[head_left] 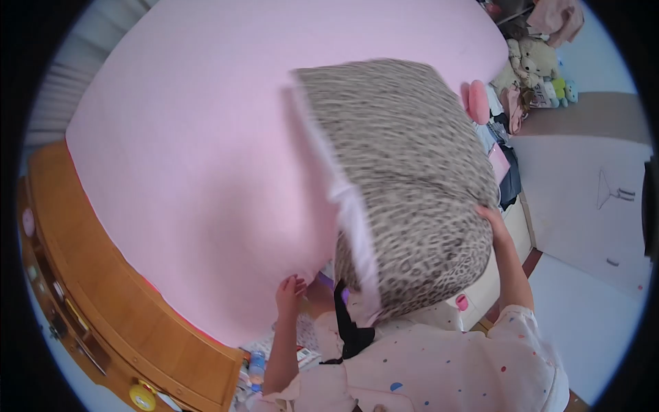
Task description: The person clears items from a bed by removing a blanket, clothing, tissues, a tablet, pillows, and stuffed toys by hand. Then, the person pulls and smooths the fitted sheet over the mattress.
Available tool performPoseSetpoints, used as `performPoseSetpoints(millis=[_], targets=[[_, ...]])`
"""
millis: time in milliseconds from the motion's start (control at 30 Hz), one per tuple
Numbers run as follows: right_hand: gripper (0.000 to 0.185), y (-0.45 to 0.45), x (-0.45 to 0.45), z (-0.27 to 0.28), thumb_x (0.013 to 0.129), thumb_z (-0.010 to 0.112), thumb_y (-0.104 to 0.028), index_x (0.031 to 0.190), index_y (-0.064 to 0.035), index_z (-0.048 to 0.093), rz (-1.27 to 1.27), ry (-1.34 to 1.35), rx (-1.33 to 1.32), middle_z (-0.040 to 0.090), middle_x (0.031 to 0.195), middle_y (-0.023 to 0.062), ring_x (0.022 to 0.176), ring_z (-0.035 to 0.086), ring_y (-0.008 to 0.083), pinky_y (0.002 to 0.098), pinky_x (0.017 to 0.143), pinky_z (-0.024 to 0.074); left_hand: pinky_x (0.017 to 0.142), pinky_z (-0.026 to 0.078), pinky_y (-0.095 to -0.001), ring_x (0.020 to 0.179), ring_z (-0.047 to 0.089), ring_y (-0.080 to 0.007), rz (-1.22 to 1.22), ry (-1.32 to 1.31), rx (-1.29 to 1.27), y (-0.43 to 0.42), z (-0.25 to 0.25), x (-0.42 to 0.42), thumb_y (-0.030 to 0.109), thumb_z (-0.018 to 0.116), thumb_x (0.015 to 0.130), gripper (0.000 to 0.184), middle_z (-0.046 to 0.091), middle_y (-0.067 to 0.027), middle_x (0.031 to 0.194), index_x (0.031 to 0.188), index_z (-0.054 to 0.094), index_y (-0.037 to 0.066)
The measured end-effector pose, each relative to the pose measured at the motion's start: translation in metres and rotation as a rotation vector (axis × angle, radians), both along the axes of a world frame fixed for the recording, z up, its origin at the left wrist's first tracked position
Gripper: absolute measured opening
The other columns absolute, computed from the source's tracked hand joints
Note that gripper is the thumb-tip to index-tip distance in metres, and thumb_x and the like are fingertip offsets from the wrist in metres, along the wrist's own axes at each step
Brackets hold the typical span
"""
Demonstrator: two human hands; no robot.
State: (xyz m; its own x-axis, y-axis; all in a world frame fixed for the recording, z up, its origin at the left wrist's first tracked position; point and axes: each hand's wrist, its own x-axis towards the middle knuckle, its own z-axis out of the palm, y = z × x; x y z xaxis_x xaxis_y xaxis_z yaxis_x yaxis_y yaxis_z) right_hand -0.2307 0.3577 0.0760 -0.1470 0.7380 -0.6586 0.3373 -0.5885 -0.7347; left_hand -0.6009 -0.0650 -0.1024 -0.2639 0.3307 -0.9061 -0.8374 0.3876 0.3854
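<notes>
A leopard-print pillow (pixel 412 158), white along its left edge, is tilted up in front of me and slightly blurred. At its right side my right hand (pixel 489 218) grips it, with the fingers partly hidden behind the fabric. My left hand (pixel 291 287) is beside the near edge of the bed's pink sheet (pixel 199 158), apart from the pillow. Its fingers are curled together; whether they pinch anything does not show. Below the pillow hangs a black strap (pixel 350 326) against my dotted white top.
A wooden headboard (pixel 117 275) with shelves runs along the left, with a yellow round object (pixel 142 397) low on it. A bottle (pixel 257 367) stands near my left forearm. Plush toys (pixel 535 65) and folded clothes (pixel 508 175) lie along the right, near a white cabinet (pixel 583 185).
</notes>
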Motion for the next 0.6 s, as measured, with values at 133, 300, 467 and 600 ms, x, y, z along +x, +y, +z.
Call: performPoseSetpoints(millis=[133, 300, 467, 600], targets=[[0.072, -0.049, 0.128, -0.013, 0.076, 0.071, -0.034, 0.136, -0.0029, 0.047, -0.197, -0.091, -0.028, 0.055, 0.128, 0.0101, 0.112, 0.055, 0.0251, 0.0399, 0.094, 0.0436, 0.071, 0.054, -0.0286, 0.085, 0.064, -0.0181, 0.011, 0.011, -0.115, -0.031, -0.011, 0.001, 0.02, 0.051, 0.099, 0.029, 0.065, -0.0116, 0.1, 0.117, 0.057, -0.001], [0.071, -0.076, 0.187, -0.028, 0.082, 0.069, -0.046, 0.136, -0.0047, 0.048, -0.607, -0.086, -0.194, 0.056, 0.127, 0.0088, 0.111, 0.056, 0.0274, 0.044, 0.091, 0.0467, 0.073, 0.055, -0.0322, 0.085, 0.064, -0.02, 0.037, -0.007, -0.154, -0.093, -0.025, -0.005, 0.02, 0.051, 0.098, 0.028, 0.065, -0.0114, 0.1, 0.116, 0.057, 0.0], [0.074, -0.067, 0.23, -0.121, 0.082, 0.072, -0.041, 0.137, -0.0009, 0.045, -0.343, -1.017, -0.167, 0.054, 0.131, 0.0178, 0.118, 0.053, 0.0336, 0.0488, 0.093, 0.0475, 0.073, 0.055, -0.0319, 0.086, 0.064, -0.0185, 0.08, 0.076, -0.288, -0.131, -0.023, -0.023, 0.022, 0.055, 0.096, 0.028, 0.065, -0.0091, 0.101, 0.115, 0.059, 0.002], [0.065, -0.066, 0.101, -0.21, 0.084, 0.069, -0.037, 0.134, -0.001, 0.048, 0.765, -1.123, 0.224, 0.053, 0.133, 0.0225, 0.117, 0.055, 0.0383, 0.0414, 0.098, 0.045, 0.073, 0.054, -0.0307, 0.089, 0.063, -0.0171, 0.191, 0.2, -0.407, -0.169, -0.024, -0.032, 0.025, 0.06, 0.093, 0.03, 0.064, -0.0056, 0.102, 0.114, 0.062, 0.005]])
